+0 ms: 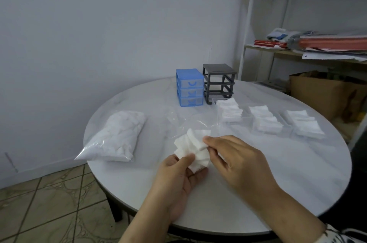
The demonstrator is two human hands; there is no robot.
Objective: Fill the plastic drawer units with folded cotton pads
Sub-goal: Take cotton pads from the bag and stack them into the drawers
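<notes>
Over the near part of the round white table [258, 193], my left hand [178, 181] cups a fanned bunch of white cotton pads [190, 147], thumb pressed on top. My right hand [236, 157] pinches one pad at the bunch's right edge. At the back stand a blue drawer unit [189, 87] with three shut drawers and a dark grey frame [219, 83] with its slots bare. Three clear drawers [231, 112], [265, 123], [303, 124] lie in a row right of centre, each holding folded pads.
A clear bag full of cotton pads [117, 137] lies at the table's left edge. An empty clear plastic bag [184, 121] lies behind the hands. A white shelf rack [317, 44] with papers and a brown paper bag [325, 92] stand to the right.
</notes>
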